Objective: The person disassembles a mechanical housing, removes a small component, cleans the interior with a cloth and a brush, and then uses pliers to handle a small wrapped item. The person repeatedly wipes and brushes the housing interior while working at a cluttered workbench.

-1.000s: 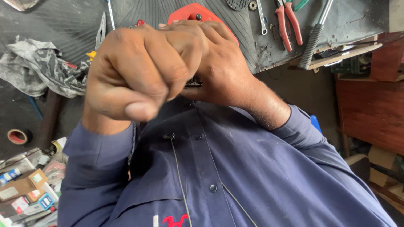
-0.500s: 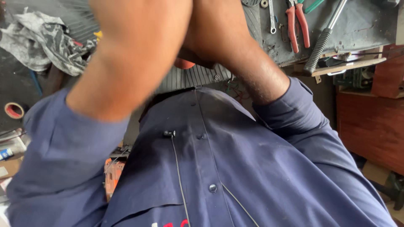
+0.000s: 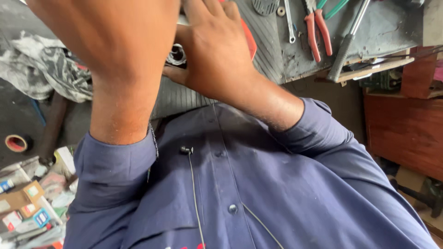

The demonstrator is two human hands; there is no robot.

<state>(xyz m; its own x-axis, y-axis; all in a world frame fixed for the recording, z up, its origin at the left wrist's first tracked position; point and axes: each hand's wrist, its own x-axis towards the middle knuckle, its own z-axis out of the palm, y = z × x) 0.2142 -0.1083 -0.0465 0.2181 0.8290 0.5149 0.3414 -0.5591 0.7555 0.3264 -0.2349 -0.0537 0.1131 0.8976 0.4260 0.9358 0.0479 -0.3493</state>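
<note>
Closest to the camera, a dark blue buttoned shirt fills the lower half of the view, with a thin cord clipped at its chest. Just above it the left hand is raised so near the lens that only its back and wrist show; its fingers run out of the top edge, so I cannot tell whether they are open or closed. Beside it, the right hand comes in from the right sleeve, palm turned down, its fingers bent toward a small round metal part that sits between the two hands over the ribbed mat on the tabletop. The thumb seems to touch that part, though the hands hide most of it and a firm grip cannot be confirmed. An orange-red object peeks out from behind the right hand. Farther back on the tabletop lie red-handled pliers, a wrench and a grey-handled tool. Off to the left are a crumpled grey cloth and a roll of tape.
</note>
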